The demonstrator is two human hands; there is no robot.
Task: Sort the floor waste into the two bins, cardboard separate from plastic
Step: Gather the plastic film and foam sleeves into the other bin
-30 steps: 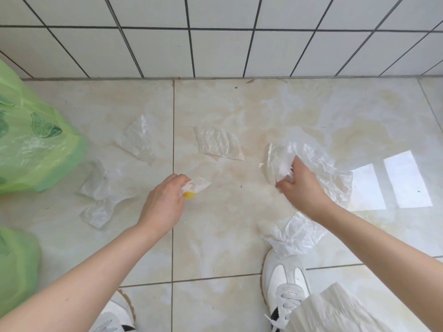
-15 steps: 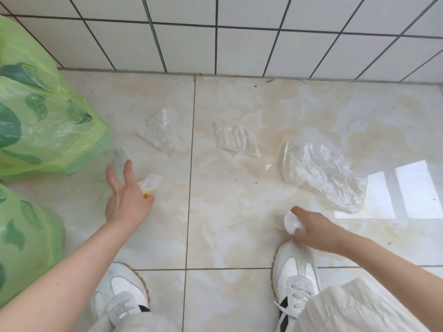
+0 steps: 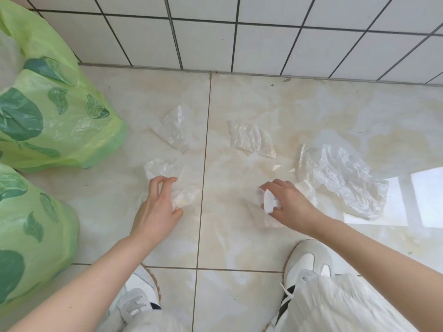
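Clear plastic scraps lie on the beige floor tiles. My left hand [image 3: 159, 207] holds a small crumpled plastic piece with a yellow spot [image 3: 183, 198], its fingers curled over another thin plastic scrap [image 3: 159, 167]. My right hand [image 3: 286, 203] grips a wad of white crumpled plastic [image 3: 269, 202]. A large crumpled plastic sheet [image 3: 340, 178] lies just right of that hand. Two flat plastic pieces, one [image 3: 173, 129] and another [image 3: 250, 138], lie farther out near the wall. Two bins lined with green leaf-print bags stand at the left, one far [image 3: 55, 111] and one near [image 3: 31, 226].
A white tiled wall [image 3: 239, 34] runs along the far edge of the floor. My two white shoes, left [image 3: 139, 298] and right [image 3: 309, 262], stand at the bottom, with white trouser fabric [image 3: 340, 305] over the right one. Bright window reflections [image 3: 426, 197] show at the right.
The view shifted left and closer. My left hand moved right over another scrap, still holding its small piece. My right hand moved up and away from the shoe with its wad.
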